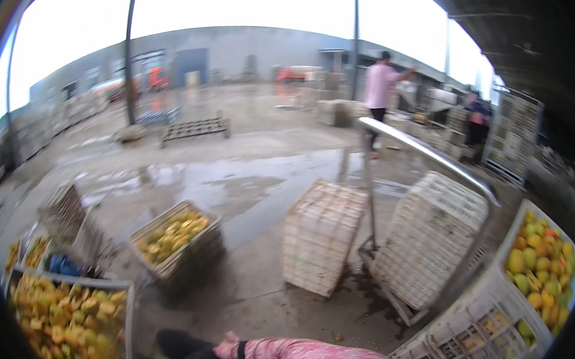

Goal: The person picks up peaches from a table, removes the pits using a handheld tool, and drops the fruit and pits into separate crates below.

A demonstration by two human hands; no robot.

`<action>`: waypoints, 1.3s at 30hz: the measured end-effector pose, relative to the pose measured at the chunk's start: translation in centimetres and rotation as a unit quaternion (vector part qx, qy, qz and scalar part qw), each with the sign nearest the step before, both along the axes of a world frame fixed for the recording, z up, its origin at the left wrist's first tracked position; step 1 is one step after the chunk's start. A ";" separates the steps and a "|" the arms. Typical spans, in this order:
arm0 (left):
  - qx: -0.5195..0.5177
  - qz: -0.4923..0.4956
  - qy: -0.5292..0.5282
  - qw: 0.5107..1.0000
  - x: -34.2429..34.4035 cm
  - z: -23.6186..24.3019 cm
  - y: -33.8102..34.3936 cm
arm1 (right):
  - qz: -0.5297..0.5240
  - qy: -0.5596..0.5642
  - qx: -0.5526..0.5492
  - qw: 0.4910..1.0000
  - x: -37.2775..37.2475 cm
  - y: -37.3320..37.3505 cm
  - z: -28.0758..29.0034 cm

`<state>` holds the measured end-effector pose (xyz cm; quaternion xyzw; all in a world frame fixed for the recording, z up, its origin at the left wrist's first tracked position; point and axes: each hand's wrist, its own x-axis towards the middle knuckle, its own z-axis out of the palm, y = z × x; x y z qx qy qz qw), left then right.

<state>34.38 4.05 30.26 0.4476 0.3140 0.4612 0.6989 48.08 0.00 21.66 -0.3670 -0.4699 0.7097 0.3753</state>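
A pink patterned sleeve (315, 358) with a dark band near its cuff stretches leftward along the bottom edge. It looks like my right arm, and past the cuff is a dark shape that appears to be my right hand (186, 347) in a black glove. Its fingers are blurred and partly cut off, so what it holds, if anything, does not show. Nearest to it on the left stands a crate (129, 322) full of cut yellow fruit (67, 321). My left hand is out of view.
Ahead is another crate of yellow fruit (177, 238). Upturned white crates (323, 239) and a metal-handled trolley (429, 149) holding a crate stand right of it. Far right, whole yellow-green fruit (541, 264) fills a stacked crate. A person in pink (378, 86) stands farther off on wet concrete.
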 end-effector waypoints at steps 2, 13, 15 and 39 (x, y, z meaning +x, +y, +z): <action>-0.009 0.038 -0.022 0.999 -2.4 -0.8 0.0 | 0.012 -0.001 -0.009 1.000 -0.3 -0.1 0.9; -0.037 0.271 -0.040 0.961 -12.5 -4.1 -4.4 | 0.154 -0.036 -0.076 0.984 -5.7 2.7 2.3; -0.031 0.300 -0.035 0.953 -13.3 -4.3 -5.0 | 0.176 -0.043 -0.078 0.980 -6.5 3.1 1.8; 0.040 0.524 -0.016 0.851 -18.3 -9.3 -11.8 | 0.388 -0.080 -0.145 0.907 -14.4 3.0 4.8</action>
